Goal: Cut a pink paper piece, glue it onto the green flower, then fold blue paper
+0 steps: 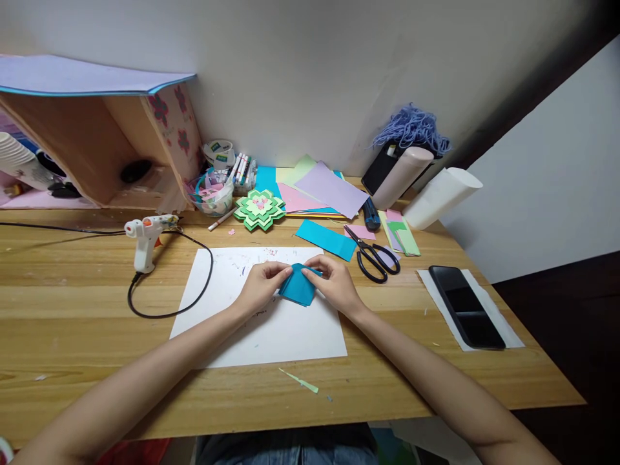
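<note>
Between my two hands is a small folded piece of blue paper [296, 288], held above a white sheet [227, 342] on the table. My left hand [264, 283] pinches its left upper edge with thumb and fingers. On the other side, my right hand [336, 282] pinches the right upper edge, thumb lying on the front. Several layers show along the lower edge of the folded paper. A blue paper strip [327, 239] lies just beyond my hands, with black-handled scissors [372, 256] to its right. Fingertips behind the paper are partly hidden.
A white glue gun [145, 242] stands at the left, its black cord [211, 274] looping onto the white sheet. Behind are a green layered paper flower [259, 210], coloured papers [332, 187] and a box cutter [371, 214]. A phone [465, 307] lies at the right.
</note>
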Demonstrator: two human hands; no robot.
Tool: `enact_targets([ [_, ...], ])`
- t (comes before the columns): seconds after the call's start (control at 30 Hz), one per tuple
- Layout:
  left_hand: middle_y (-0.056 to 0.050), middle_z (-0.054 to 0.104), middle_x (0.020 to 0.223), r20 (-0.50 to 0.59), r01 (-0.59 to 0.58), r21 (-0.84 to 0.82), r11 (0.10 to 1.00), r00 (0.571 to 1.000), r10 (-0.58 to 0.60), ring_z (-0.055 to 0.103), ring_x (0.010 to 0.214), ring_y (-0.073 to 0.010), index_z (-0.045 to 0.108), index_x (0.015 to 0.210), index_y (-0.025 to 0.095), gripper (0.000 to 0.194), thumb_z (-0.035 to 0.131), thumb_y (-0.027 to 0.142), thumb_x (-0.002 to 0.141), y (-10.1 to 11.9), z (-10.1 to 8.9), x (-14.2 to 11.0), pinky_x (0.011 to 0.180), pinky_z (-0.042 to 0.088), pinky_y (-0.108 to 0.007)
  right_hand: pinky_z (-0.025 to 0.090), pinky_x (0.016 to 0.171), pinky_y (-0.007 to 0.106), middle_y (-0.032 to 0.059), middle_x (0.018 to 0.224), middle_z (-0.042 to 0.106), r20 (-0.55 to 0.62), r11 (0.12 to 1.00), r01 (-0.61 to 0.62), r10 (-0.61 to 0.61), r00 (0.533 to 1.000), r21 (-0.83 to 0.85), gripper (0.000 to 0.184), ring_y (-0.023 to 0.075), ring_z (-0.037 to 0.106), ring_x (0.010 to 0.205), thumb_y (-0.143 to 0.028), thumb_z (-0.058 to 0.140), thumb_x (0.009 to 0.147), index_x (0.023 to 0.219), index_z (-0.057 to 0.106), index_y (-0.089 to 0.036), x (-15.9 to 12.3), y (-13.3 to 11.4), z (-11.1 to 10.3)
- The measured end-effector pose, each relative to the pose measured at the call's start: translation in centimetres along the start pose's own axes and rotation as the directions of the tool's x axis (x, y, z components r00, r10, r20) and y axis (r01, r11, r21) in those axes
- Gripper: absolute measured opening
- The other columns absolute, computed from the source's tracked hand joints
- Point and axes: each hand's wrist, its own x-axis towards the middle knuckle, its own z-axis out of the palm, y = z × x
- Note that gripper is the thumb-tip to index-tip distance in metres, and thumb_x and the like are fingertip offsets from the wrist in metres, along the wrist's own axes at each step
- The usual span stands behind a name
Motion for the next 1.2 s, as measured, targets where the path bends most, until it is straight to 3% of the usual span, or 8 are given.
enact_targets([
  [0.1, -0.006, 0.066, 0.075, -0.024, 0.006, 0.012, 1.0, 1.0, -0.006, 0.056, 0.067, -0.0146, 0.068, 0.079, 0.012, 0.03, 0.06, 0.041, 0.072, 0.0, 0.2, -0.1, 0.059, 0.044, -0.024, 0.045, 0.064, 0.028, 0.0046, 0.087, 0.066, -0.007, 0.997, 0.053, -0.053, 0.999, -0.059, 0.015, 0.0184, 0.06, 0.081, -0.031, 0.056, 0.079, 0.086, 0.064, -0.02, -0.2, -0.3, 0.0],
  [0.23, -0.005, 0.065, 0.069, -0.063, 0.013, 0.059, 0.998, 0.998, -0.009, 0.056, 0.063, -0.0145, 0.068, 0.073, 0.013, 0.028, 0.06, 0.039, 0.071, 0.2, 0.4, -0.4, 0.055, 0.043, -0.024, 0.047, 0.069, 0.03, 0.005, 0.086, 0.066, -0.033, 0.96, 0.213, -0.222, 0.974, -0.182, 0.014, 0.0188, 0.06, 0.082, -0.027, 0.053, 0.082, 0.086, 0.065, -0.021, -0.5, -0.6, 0.1],
  [0.4, -0.004, 0.064, 0.065, -0.065, 0.022, 0.05, 0.999, 0.998, -0.019, 0.055, 0.06, -0.0135, 0.066, 0.068, 0.013, 0.024, 0.061, 0.036, 0.069, 0.4, 0.5, -0.5, 0.052, 0.042, -0.022, 0.048, 0.075, 0.032, 0.0053, 0.085, 0.066, 0.046, 0.831, 0.43, -0.444, 0.895, -0.352, 0.014, 0.0184, 0.059, 0.083, -0.02, 0.052, 0.082, 0.088, 0.065, -0.022, -0.5, -0.1, 0.0],
  [0.57, -0.002, 0.062, 0.062, -0.061, 0.04, 0.052, 0.998, 0.997, -0.036, 0.054, 0.058, -0.0122, 0.064, 0.064, 0.014, 0.019, 0.061, 0.032, 0.067, 0.5, 0.5, -0.4, 0.053, 0.041, -0.022, 0.048, 0.074, 0.032, 0.0064, 0.085, 0.067, 0.16, 0.657, 0.578, -0.583, 0.797, -0.484, 0.017, 0.0182, 0.06, 0.082, -0.019, 0.049, 0.084, 0.09, 0.065, -0.021, -0.2, 0.4, -0.3],
  [0.67, -0.002, 0.061, 0.06, -0.059, 0.048, 0.053, 0.997, 0.997, -0.044, 0.052, 0.057, -0.0116, 0.063, 0.062, 0.013, 0.018, 0.061, 0.031, 0.066, 0.7, 0.5, -0.4, 0.053, 0.039, -0.022, 0.049, 0.074, 0.032, 0.0069, 0.084, 0.068, 0.228, 0.554, 0.622, -0.618, 0.753, -0.554, 0.019, 0.0185, 0.061, 0.082, -0.02, 0.047, 0.085, 0.089, 0.066, -0.021, -0.2, 0.4, -0.4],
  [0.8, 0.0, 0.057, 0.057, -0.044, 0.064, 0.051, 0.997, 0.997, -0.062, 0.049, 0.055, -0.0107, 0.061, 0.059, 0.013, 0.017, 0.06, 0.029, 0.065, 1.0, 0.5, -0.4, 0.051, 0.038, -0.021, 0.049, 0.073, 0.032, 0.0071, 0.086, 0.069, 0.34, 0.455, 0.65, -0.591, 0.732, -0.609, 0.023, 0.0192, 0.062, 0.084, -0.022, 0.044, 0.088, 0.09, 0.066, -0.021, -0.2, 0.4, -0.5],
  [1.03, -0.001, 0.058, 0.059, -0.016, 0.078, 0.063, 0.995, 0.997, -0.077, 0.049, 0.056, -0.0111, 0.062, 0.06, 0.012, 0.017, 0.059, 0.029, 0.064, 1.1, 0.4, -0.4, 0.053, 0.038, -0.022, 0.049, 0.071, 0.032, 0.0087, 0.086, 0.068, 0.381, 0.448, 0.675, -0.583, 0.718, -0.587, 0.023, 0.0196, 0.062, 0.084, -0.022, 0.043, 0.089, 0.09, 0.066, -0.02, -0.4, 0.4, -0.6],
  [1.2, -0.001, 0.057, 0.06, 0.004, 0.066, 0.083, 0.994, 0.998, -0.067, 0.048, 0.058, -0.0112, 0.062, 0.062, 0.012, 0.019, 0.059, 0.031, 0.065, 0.9, 0.2, -0.2, 0.054, 0.039, -0.022, 0.049, 0.069, 0.029, 0.0064, 0.081, 0.068, 0.31, 0.316, 0.709, -0.735, 0.603, -0.63, 0.015, 0.0171, 0.061, 0.079, -0.017, 0.049, 0.085, 0.089, 0.064, -0.017, -0.3, 0.7, -0.4],
])
